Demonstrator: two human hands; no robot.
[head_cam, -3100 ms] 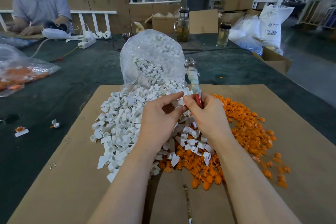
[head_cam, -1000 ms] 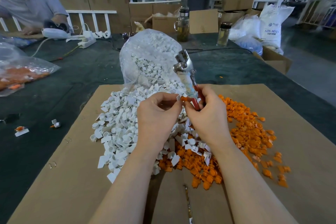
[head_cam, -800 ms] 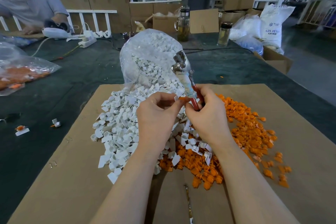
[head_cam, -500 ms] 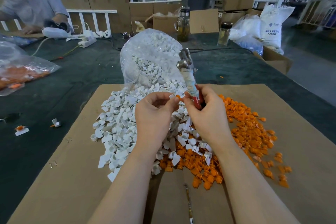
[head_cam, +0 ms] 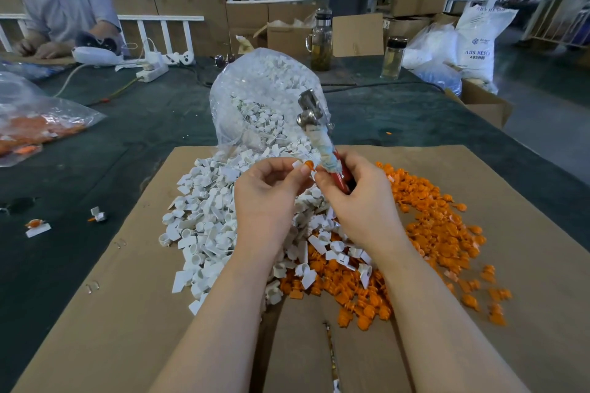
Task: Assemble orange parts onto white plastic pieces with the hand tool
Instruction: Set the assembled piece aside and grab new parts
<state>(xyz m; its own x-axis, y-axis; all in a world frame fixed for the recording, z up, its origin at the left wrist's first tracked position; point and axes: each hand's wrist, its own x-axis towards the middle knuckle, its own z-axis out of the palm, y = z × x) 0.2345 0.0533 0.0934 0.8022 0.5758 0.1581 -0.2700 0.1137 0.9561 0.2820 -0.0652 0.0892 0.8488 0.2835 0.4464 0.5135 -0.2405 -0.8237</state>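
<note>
- Evidently light and stiff, the white plastic piece (head_cam: 297,165) is pinched in left hand (head_cam: 266,193) fingertips, orange part (head_cam: 309,165) touching.
- Right hand (head_cam: 357,198) grips the hand tool (head_cam: 319,137) by its red handle, metal head up.

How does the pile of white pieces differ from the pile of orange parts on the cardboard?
The white pieces lie to the left, the orange parts to the right. The white pile spills from a clear bag; the orange pile has no bag by it. The white pieces look bigger and blockier than the orange parts. Both rest loose on the cardboard and mix in the middle.

Bag (head_cam: 255,99) behind piles (head_cam: 204,220) on cardboard (head_cam: 526,201)
</note>
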